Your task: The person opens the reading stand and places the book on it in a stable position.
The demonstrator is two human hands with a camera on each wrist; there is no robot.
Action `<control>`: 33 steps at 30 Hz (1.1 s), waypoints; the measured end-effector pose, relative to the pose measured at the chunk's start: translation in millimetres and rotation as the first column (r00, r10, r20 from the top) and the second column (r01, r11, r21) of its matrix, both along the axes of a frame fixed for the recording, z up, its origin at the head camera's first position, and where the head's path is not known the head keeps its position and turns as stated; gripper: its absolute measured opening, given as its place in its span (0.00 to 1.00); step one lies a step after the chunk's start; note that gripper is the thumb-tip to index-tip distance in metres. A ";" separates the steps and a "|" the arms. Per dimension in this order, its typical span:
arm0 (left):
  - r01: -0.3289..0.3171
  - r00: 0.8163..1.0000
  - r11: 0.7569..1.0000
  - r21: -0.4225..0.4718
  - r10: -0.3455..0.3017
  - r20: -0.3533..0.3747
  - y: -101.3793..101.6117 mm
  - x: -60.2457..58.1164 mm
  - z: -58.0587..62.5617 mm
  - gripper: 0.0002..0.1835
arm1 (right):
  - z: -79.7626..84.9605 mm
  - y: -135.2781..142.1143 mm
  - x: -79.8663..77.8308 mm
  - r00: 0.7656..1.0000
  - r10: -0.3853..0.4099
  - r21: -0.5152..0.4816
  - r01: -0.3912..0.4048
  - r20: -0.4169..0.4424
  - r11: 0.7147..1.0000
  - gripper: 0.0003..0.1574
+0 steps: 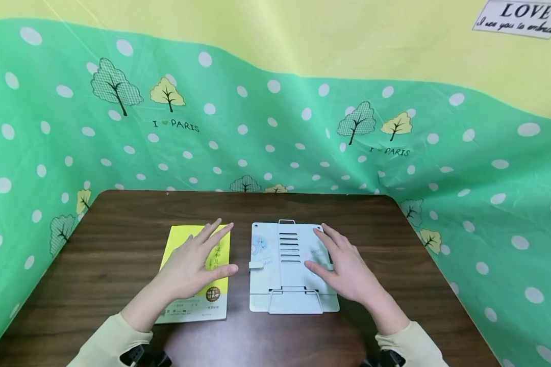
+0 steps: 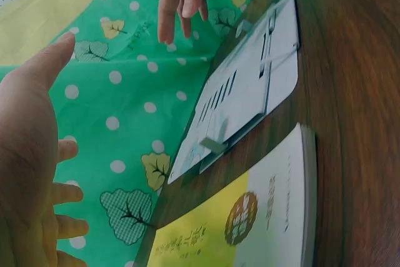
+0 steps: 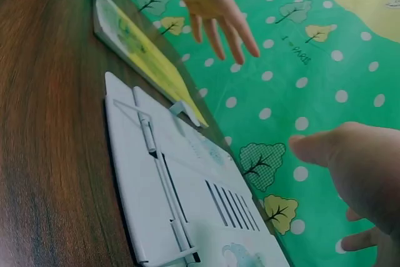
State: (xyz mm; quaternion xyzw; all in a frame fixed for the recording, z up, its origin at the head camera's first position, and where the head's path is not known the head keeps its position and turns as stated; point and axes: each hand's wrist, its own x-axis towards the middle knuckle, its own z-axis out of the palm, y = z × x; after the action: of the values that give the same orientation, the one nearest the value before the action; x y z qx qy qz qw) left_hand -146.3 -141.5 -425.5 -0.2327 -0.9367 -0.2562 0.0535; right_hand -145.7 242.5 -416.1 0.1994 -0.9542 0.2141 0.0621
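A paperback book with a yellow and white cover (image 1: 218, 300) lies flat on the left side of the table. Beside it, to the right, lies a folded light-blue book stand (image 1: 266, 280) with slots down its middle, a wire support and side clips. My left hand (image 1: 188, 267) hovers above the book, fingers spread and holding nothing. Over the stand's right edge hangs my right hand (image 1: 346, 267), its fingers extended and apart from the stand in the left wrist view. Part of the book's cover is hidden behind my left hand.
The dark brown wooden table (image 1: 119, 244) bears both things. Behind and around it hangs a green and yellow curtain (image 1: 275, 127) with white dots and printed trees. Black straps (image 1: 142, 354) sit at the wrists over pale sleeves (image 1: 112, 341).
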 end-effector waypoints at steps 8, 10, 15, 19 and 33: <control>0.014 0.987 0.980 0.199 -0.045 0.153 9.2 10.2 2.0 0.43 | 7.1 3.2 5.2 0.996 -0.010 -0.134 0.021 0.084 0.991 0.46; 0.012 0.979 0.966 0.258 -0.065 0.195 12.4 11.2 2.4 0.42 | 8.1 4.2 6.6 0.995 -0.016 -0.161 0.031 0.097 0.987 0.43; 0.000 0.949 0.927 0.375 -0.118 0.292 22.4 11.1 -0.2 0.40 | 9.1 8.4 13.1 0.981 -0.042 -0.199 0.081 0.191 0.977 0.39; -0.014 0.925 0.902 0.431 -0.153 0.349 30.5 11.7 -3.9 0.36 | 8.3 11.8 18.4 0.959 -0.075 -0.204 0.133 0.273 0.970 0.39; -0.020 0.874 0.903 0.430 -0.193 0.447 48.7 15.8 -16.8 0.30 | 0.1 11.8 22.9 0.911 -0.108 -0.219 0.209 0.397 0.953 0.30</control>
State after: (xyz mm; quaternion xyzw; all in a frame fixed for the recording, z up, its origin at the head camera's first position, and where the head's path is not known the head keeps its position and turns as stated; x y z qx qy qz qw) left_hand -130.5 -92.8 -442.4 -0.1877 -0.8311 -0.5037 -0.1426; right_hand -122.8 254.3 -416.0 0.0656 -0.9253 0.3646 -0.0817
